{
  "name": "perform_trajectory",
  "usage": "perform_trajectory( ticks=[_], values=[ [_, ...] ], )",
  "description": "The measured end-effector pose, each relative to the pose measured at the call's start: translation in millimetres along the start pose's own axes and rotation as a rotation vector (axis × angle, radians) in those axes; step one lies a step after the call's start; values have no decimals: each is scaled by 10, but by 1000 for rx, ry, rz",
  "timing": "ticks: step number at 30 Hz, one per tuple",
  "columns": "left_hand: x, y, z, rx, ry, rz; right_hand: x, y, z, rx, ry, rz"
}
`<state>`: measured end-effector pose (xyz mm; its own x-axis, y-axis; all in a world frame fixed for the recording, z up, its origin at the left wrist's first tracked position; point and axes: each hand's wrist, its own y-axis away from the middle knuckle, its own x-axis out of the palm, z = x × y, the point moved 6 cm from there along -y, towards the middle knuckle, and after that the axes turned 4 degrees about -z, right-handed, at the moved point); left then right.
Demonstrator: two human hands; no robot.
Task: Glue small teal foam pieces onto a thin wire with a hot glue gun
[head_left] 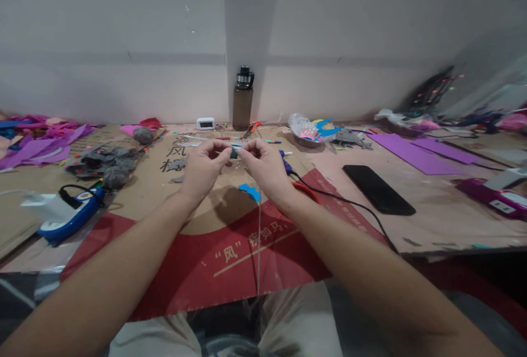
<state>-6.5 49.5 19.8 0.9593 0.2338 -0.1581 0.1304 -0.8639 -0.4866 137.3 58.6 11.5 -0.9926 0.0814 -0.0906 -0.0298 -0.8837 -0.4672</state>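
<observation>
My left hand [206,165] and my right hand [263,165] meet over the cardboard, fingertips pinched on a small dark teal piece [234,153]. Its exact kind is too small to make out. A thin pale strand [259,241] runs down from near my right hand, over the red part of the cardboard, to the lap. Just below the hands lies a jagged blue cutout [250,192]. Partly behind my right hand and wrist are a blue tool with a black cord [287,165] and an orange-red curved handle [307,191].
Cardboard [164,269] covers the table's middle. Behind stand a bottle [242,101] and a small white clock-like display [205,123]. Leftward are a power strip [72,217], grey yarn-like pieces [99,162] and purple scraps [45,151]. Rightward are a bowl [308,140], a phone [377,189] and purple sheets [415,154].
</observation>
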Motion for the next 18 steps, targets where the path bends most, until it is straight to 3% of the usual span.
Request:
perform_trajectory(
  ticks=[12, 18],
  values=[
    [39, 28, -27, 16, 1, 57, -40, -3, 2, -18, 55, -34],
    [59, 19, -30, -19, 38, 128, -23, -20, -9, 16, 42, 24]
  ],
)
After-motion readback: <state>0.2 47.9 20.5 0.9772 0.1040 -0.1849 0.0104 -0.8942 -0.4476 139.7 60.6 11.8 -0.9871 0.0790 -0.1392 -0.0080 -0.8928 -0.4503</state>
